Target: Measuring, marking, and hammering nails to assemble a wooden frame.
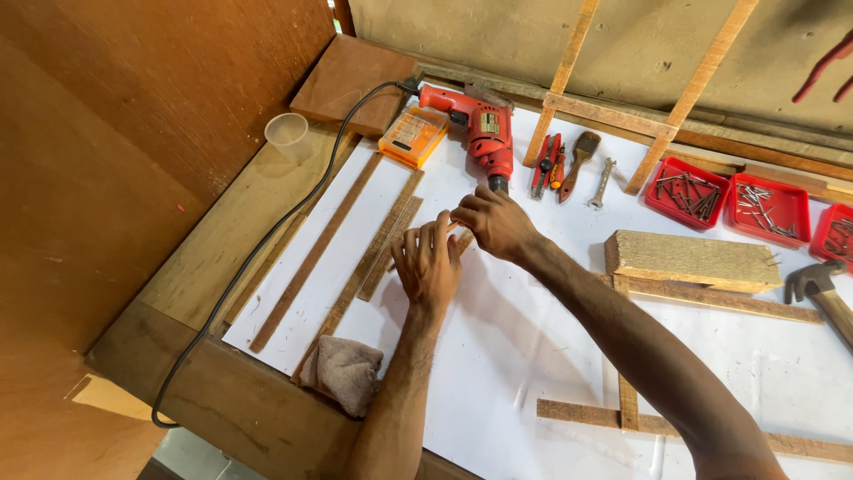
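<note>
My left hand (428, 263) lies flat with fingers spread on a thin brown wooden strip (462, 238) on the white sheet (498, 356). My right hand (494, 222) curls around that strip's far end, I think pinching it, just below the red electric drill (480, 124).

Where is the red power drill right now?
In the head view the red power drill lies at the far side of the white sheet, just beyond the right hand, between the orange bit case and the hand tools.
</note>
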